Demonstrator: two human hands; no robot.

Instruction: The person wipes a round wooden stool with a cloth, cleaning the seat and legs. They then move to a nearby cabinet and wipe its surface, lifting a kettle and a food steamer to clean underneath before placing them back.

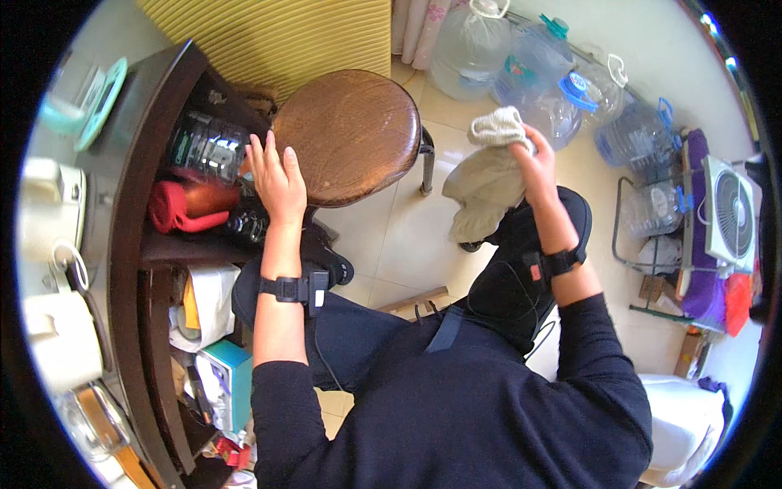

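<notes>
My right hand [534, 165] grips a beige cloth [482, 189], bunched at the top and hanging loose over the tiled floor. With fingers fairly straight and pointing away from me, my left hand [278, 186] is at the opening of the dark wooden cabinet [137, 153]. A clear plastic jar [211, 147] lies on its side in there, close to my left fingertips; I cannot tell whether they touch. Below the jar is a red and copper-coloured flask [195, 205]. Between my hands stands a round stool with a brown seat [351, 137].
Several large plastic water bottles [470, 55] line the wall at the back right. A metal rack [623, 226] and a white box fan [730, 208] stand at the right. A yellow ribbed panel [293, 36] rises behind the stool. Lower left, shelves hold a teal box [235, 379].
</notes>
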